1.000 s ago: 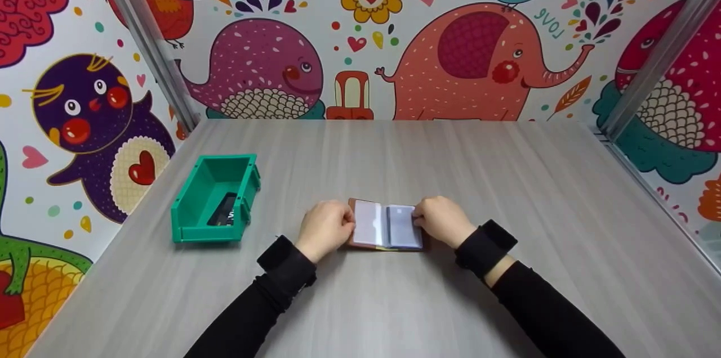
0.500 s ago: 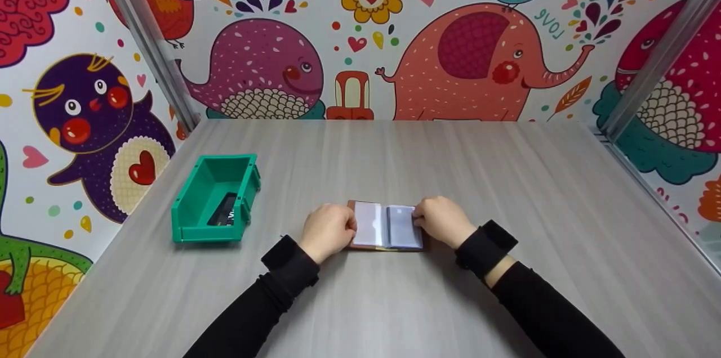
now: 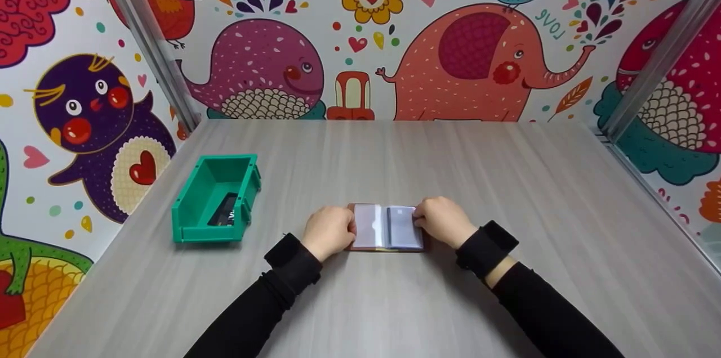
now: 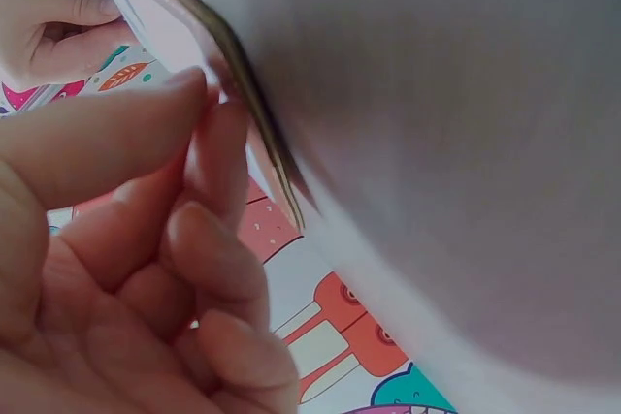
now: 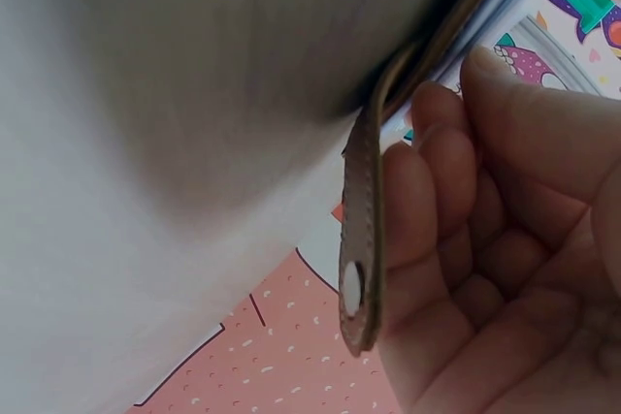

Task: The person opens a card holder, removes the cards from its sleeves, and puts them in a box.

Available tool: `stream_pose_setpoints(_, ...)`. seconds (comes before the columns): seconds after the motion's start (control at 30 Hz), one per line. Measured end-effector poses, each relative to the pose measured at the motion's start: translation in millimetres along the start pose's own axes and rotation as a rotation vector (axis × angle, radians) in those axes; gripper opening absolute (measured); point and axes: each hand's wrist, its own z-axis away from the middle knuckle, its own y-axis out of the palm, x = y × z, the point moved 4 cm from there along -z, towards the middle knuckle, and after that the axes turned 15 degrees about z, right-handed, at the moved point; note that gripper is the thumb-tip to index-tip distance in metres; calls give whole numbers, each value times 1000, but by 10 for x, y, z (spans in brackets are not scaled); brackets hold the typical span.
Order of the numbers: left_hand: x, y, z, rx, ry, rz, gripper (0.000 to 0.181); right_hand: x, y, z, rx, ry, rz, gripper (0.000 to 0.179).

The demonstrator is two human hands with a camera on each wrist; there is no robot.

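Observation:
A brown card holder (image 3: 369,227) lies open on the table, with clear plastic sleeves on both sides. My left hand (image 3: 329,232) pinches its left cover edge between thumb and index finger (image 4: 218,133). At the opposite edge, my right hand (image 3: 443,222) holds the sleeves (image 5: 475,31) on the right between thumb and fingertips. A strap (image 5: 361,230) with a metal snap sticks out beside the right fingers in the right wrist view. The other fingers of both hands are curled in.
A green bin (image 3: 188,232) stands on the table (image 3: 360,307) to the left, with a dark flat item (image 3: 223,210) bearing pale lettering inside. Printed cartoon walls (image 3: 360,43) border the table at the back and sides.
My left hand has moved slightly right and towards me, and the holder's left cover has come down a little flatter. The right hand has stayed in place.

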Motion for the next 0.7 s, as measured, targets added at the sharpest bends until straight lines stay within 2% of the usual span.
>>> stream_pose_setpoints(0.27, -7, 18, -22, 9, -27, -29, 17, -9, 12, 4, -3, -2, 3, 6)
stream_pose_setpoints(0.53, -36, 38, -17, -26, 11, -70, 18, -19, -9, 0, 2, 2, -19, 6)
stream_pose_setpoints(0.7, -35, 44, -29, -16, -13, -84, 20, -31, -13, 6, -2, -12, -35, 7)
